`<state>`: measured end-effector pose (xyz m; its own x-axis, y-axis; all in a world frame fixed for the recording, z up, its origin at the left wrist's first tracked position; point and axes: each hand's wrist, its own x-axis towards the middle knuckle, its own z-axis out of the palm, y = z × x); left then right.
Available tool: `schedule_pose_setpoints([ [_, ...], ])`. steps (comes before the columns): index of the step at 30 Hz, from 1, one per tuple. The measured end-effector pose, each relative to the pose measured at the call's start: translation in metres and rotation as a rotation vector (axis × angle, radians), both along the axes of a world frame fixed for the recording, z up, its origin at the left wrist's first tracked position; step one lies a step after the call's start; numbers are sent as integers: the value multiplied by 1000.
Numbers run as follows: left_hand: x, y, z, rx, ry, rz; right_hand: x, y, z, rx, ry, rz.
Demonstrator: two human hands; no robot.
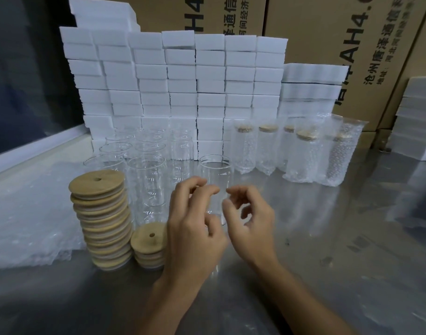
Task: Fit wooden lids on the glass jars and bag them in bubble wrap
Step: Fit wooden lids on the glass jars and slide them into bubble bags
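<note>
Cardboard box (352,56) — "AH4", 沧州 addr.

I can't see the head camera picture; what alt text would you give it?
Two bare hands, left hand and right hand, hover with curled fingers in front of an open glass jar on a metal table. Stacks of wooden lids stand to the left, bubble-wrapped lidded jars to the right, white foam blocks behind.

Dim light, soft blur, bowed edges
</note>
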<state>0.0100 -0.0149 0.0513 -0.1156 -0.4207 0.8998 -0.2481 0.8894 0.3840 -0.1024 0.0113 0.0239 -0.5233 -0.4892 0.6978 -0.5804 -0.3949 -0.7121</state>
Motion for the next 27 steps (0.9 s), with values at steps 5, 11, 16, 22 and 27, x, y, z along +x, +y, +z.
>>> schedule_pose_setpoints([
  [5,-3,-3,-4,27,150,-116,6,-2,5,78,-109,372],
  [11,-10,-10,-20,242,152,-134,7,-7,4,35,-349,253],
  [16,-15,-14,-33,708,111,-241,-10,-13,2,44,-546,216],
  [22,-22,-18,-43,852,94,-313,-22,-16,4,93,-798,281],
  [27,-22,-19,-46,728,56,-196,-21,-8,17,-14,-965,398],
])
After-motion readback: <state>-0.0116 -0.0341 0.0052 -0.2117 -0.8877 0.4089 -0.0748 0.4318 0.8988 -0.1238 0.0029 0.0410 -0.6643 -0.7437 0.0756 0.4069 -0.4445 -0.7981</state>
